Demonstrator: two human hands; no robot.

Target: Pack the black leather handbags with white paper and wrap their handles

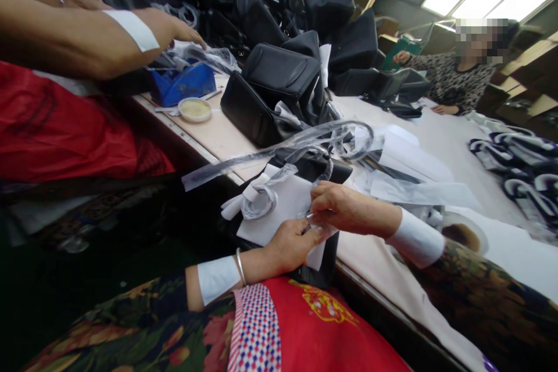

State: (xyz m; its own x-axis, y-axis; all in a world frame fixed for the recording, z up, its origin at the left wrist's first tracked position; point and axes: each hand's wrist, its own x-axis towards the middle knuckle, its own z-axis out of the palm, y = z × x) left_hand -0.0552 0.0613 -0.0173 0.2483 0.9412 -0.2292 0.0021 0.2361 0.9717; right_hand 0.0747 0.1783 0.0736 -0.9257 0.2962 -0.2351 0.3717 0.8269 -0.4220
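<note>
In front of me a black handbag point(307, 276) lies at the table's edge, with white paper point(261, 231) and a coiled, plastic-wrapped strap point(260, 202) on top. My left hand point(290, 247) is closed on a piece of white wrapping point(317, 254) at the bag's right side, thumb pressed over it. Right above it, my right hand point(337, 204) pinches at the same spot, fingers curled and almost touching the left thumb. What sits between its fingertips is too small to make out. A long clear plastic sleeve point(244, 164) stretches across the bag's far side.
Several black handbags point(281, 70) are piled at the back. A co-worker's arm point(100, 40) reaches over a blue box point(183, 82) beside a round dish point(195, 109). Another person point(462, 78) sits across the table. Wrapped handles point(517, 157) and a brown-stained bowl point(462, 235) are at right.
</note>
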